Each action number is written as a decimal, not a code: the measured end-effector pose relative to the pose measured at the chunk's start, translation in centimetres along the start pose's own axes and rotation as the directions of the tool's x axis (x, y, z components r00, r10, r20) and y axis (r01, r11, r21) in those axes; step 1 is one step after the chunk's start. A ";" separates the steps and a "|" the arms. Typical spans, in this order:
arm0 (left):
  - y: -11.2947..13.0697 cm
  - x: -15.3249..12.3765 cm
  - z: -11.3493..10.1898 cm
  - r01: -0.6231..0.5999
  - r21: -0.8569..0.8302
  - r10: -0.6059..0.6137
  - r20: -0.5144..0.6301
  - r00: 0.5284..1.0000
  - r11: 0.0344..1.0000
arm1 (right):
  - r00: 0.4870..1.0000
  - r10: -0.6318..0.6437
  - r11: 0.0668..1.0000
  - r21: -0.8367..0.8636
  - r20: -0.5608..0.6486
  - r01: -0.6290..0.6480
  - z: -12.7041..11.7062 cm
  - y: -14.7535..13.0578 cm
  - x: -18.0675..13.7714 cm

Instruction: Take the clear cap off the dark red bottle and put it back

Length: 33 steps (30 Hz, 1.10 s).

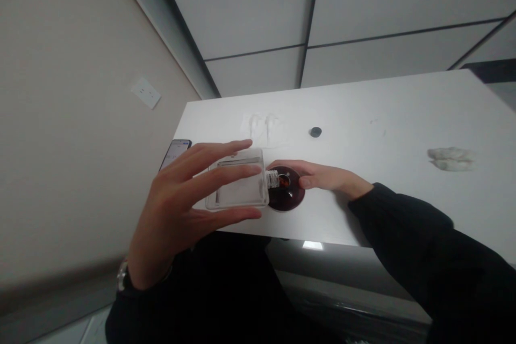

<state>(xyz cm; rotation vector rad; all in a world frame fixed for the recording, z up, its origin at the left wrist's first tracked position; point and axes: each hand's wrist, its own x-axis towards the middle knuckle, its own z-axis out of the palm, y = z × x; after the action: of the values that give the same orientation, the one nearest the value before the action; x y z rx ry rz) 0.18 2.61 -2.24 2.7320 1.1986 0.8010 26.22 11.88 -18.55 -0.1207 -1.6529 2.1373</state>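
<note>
My left hand grips a clear rectangular bottle, fingers along its sides. The bottle lies tipped on its side in the air, its threaded neck pointing right. That neck meets the opening of a dark brown, rounded bottle; whether the two touch or one sits inside the other I cannot tell. Clear liquid seems to show inside the rectangular bottle. Around the far and right side of the dark bottle, my right hand is closed, thumb near its opening. A watch is on my left wrist.
On the white table are a small black cap, a crumpled whitish cloth or tissue and faint whitish, translucent items. A phone lies at the left edge. The wall carries an outlet; panels stand behind the table.
</note>
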 end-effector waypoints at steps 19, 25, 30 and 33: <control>0.5 0.7 -0.7 -0.012 0.015 0.011 0.058 0.998 1.000 | 1.000 -0.004 0.999 -0.049 -0.002 0.004 -0.1 0.0 0.1; 0.9 1.0 -1.0 0.000 0.029 -0.002 0.077 0.997 1.000 | 1.000 0.000 0.999 -0.055 -0.019 -0.001 -0.1 0.1 0.0; 1.1 1.4 -1.1 -0.007 0.010 0.006 0.092 0.996 1.000 | 1.000 0.000 0.998 -0.062 -0.017 -0.001 -0.1 -0.1 0.0; 1.3 1.4 -1.0 0.005 0.014 -0.007 0.100 0.995 1.000 | 1.000 0.012 0.998 -0.067 -0.019 -0.013 0.0 -0.3 -0.1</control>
<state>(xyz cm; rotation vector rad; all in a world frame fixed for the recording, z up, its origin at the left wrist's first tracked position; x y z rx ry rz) 1.39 2.53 -0.37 2.7421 1.1962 0.6486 26.43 11.90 -18.33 -0.1718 -1.7179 2.0841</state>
